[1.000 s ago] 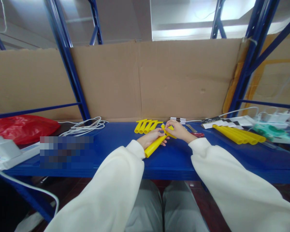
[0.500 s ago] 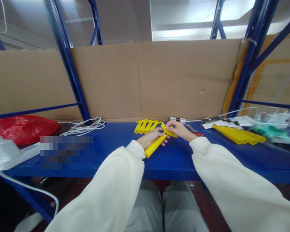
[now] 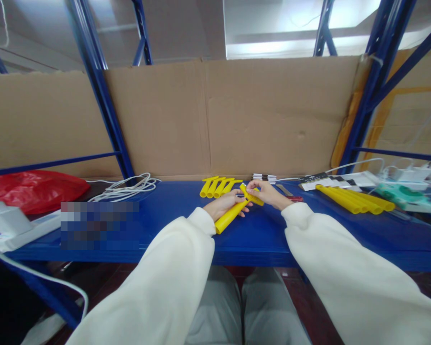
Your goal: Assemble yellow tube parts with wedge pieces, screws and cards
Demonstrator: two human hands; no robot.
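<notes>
A yellow T-shaped piece with a tubular handle (image 3: 231, 218) is held tilted above the blue bench. My left hand (image 3: 221, 203) is closed around its handle just below the crosspiece, and the open end of the tube points toward me. The fingers of my right hand (image 3: 261, 190) pinch at the crosspiece, where a small pale bit shows at its upper end; what exactly lies under the fingertips is hidden. Just behind my left hand, several like yellow T-shaped pieces (image 3: 215, 188) lie in a row.
Several yellow tubes (image 3: 355, 200) lie to the right, near a black-and-white strip (image 3: 326, 182). A small black-and-white stack (image 3: 264, 178), a flat metal strip (image 3: 284, 190) and a red tool (image 3: 295, 199) lie behind my right hand. White cables (image 3: 129, 187) and a red bag (image 3: 39, 190) are left.
Both hands keep nearly the same place and grip on the yellow piece. The view has shifted very slightly.
</notes>
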